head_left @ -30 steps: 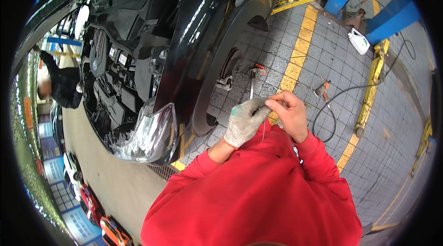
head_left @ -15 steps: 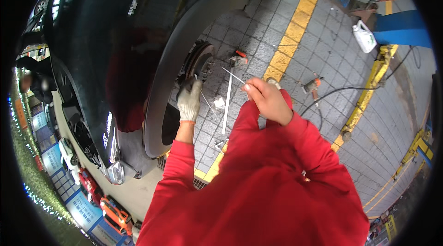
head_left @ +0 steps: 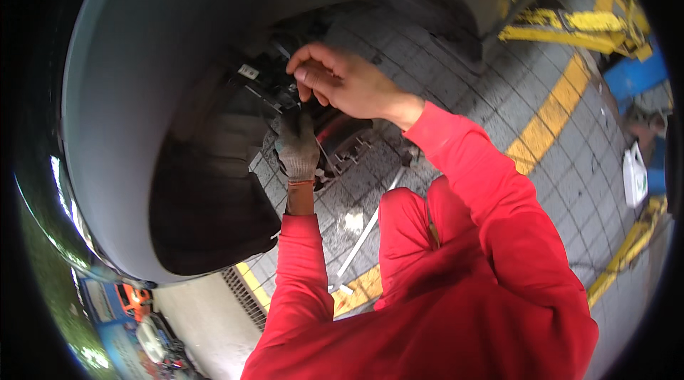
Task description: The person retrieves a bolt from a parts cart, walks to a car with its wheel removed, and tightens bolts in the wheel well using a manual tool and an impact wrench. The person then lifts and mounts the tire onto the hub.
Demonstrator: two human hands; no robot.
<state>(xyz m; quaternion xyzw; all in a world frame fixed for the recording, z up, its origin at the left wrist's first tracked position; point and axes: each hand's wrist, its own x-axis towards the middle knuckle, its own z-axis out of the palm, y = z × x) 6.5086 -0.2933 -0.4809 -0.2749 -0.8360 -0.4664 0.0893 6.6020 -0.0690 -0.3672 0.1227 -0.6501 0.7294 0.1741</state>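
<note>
My left hand (head_left: 297,148), in a pale knitted glove, is closed beside a brake disc (head_left: 340,133) with wheel studs, low in the wheel arch (head_left: 125,123). A thin metal rod (head_left: 327,157) slants out from the glove past the disc's edge. Bare and bent at the fingers, my right hand (head_left: 347,84) is just above the glove, in front of dark suspension parts (head_left: 263,79). Its thumb and fingers come together; whatever they hold, if anything, cannot be made out. The glove's fingertips are partly hidden under the right hand.
A long white bar (head_left: 367,236) lies on the tiled floor beside my knees. The dark fender surrounds both hands on the left and above. Yellow lift arms (head_left: 570,29) stand at the upper right, a white jug (head_left: 634,177) at the far right, a drain grate (head_left: 244,298) lower left.
My view has moved in under the wheel arch. My right hand has gone from above my knees, where it held a thin rod, up and left to the suspension parts. The glove stays by the disc.
</note>
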